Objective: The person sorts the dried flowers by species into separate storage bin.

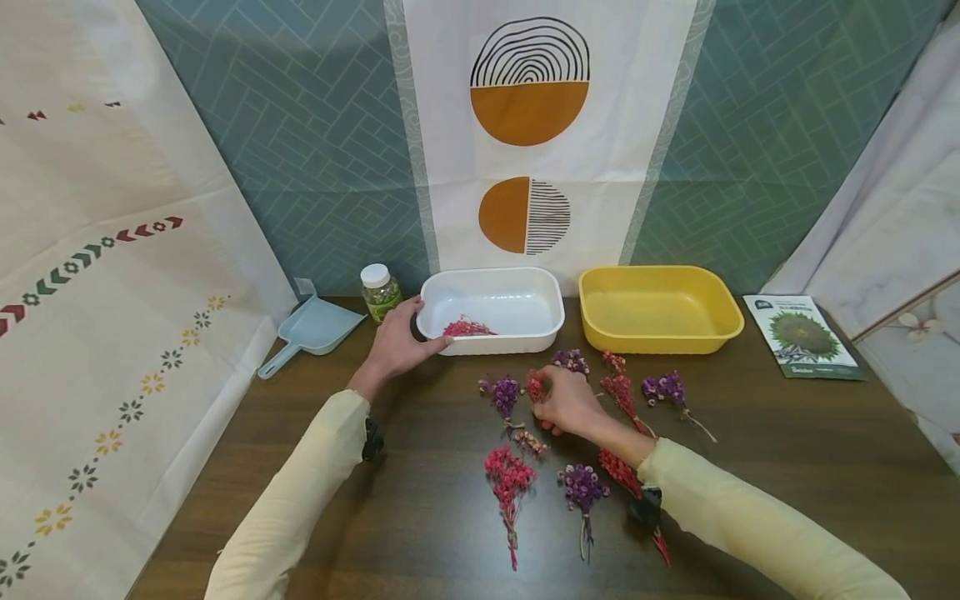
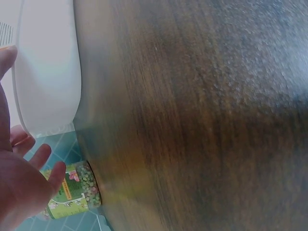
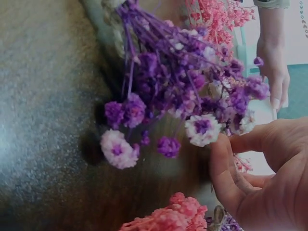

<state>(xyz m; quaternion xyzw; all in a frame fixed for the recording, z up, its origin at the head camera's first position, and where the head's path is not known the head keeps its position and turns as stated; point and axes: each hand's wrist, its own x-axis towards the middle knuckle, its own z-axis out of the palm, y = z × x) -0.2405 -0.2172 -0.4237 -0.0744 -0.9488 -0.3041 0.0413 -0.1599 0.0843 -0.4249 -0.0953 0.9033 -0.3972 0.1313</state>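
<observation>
My left hand (image 1: 400,340) rests against the left end of a white plastic basin (image 1: 517,343), thumb at its front rim and fingers loosely spread. Red dried flowers (image 1: 467,327) lie inside the basin. On the table, my right hand (image 1: 568,403) pinches a small red dried flower bunch (image 1: 534,385), mostly hidden by the fingers. Close around it are purple bunches (image 1: 504,395), one of them (image 3: 183,91) large in the right wrist view, and longer red bunches (image 1: 619,392). A pinkish bunch (image 1: 531,443) and a red bunch (image 1: 510,479) lie nearer the person.
A yellow basin (image 1: 660,343) stands right of the white one. At the back left are a white-capped jar (image 1: 381,292) and a light blue dustpan (image 1: 318,325). A sunflower seed packet (image 1: 804,337) lies far right. Another purple bunch (image 1: 667,388) lies below the yellow basin.
</observation>
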